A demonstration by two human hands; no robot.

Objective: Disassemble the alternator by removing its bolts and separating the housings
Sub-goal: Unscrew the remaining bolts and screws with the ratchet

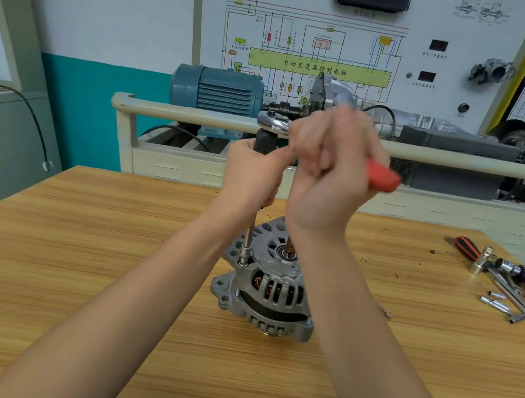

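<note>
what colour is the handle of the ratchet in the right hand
Red, seen in the head view: the ratchet handle sticks out past the right hand.

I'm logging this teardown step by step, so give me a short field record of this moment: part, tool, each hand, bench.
part: alternator standing on the wooden table, housings still together
tool: ratchet with a long extension, socket on a housing bolt
left hand: grips the extension's black upper end
right hand: grips the ratchet's red handle
bench: spare tools and sockets at the far right
</note>
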